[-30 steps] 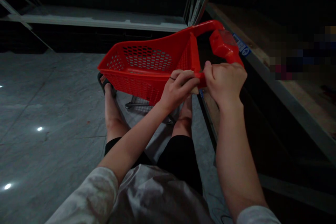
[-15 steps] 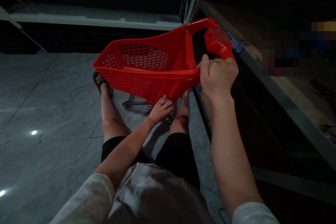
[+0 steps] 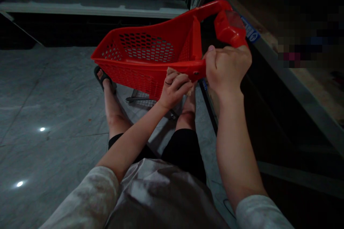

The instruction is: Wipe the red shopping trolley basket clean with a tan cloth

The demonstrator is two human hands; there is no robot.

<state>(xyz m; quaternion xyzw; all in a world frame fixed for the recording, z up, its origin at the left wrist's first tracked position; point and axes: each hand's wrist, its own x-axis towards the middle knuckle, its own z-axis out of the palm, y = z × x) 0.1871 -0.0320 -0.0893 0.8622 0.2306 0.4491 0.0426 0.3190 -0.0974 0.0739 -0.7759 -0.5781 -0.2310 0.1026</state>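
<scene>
A red plastic shopping cart (image 3: 146, 65) with a perforated basket stands between my legs, its handle end toward the right. My right hand (image 3: 227, 69) is wrapped round the side arm of its handle. My left hand (image 3: 176, 87) presses a crumpled tan cloth (image 3: 170, 71) against the near outer side of the basket, just below the rim. Only the cloth's edges show past my fingers. The inside of the basket, as far as it is visible, holds nothing.
A pale metal shelf (image 3: 94, 10) runs behind the cart. On the right a long shelf edge (image 3: 292, 82) with a blue label (image 3: 251, 34) slants close past the handle; blurred items lie on that shelf. Grey floor (image 3: 53, 96) spreads out at left.
My left hand has moved up and right along the basket's side, and the cloth now shows in it. My right hand keeps its hold. The view has shifted slightly.
</scene>
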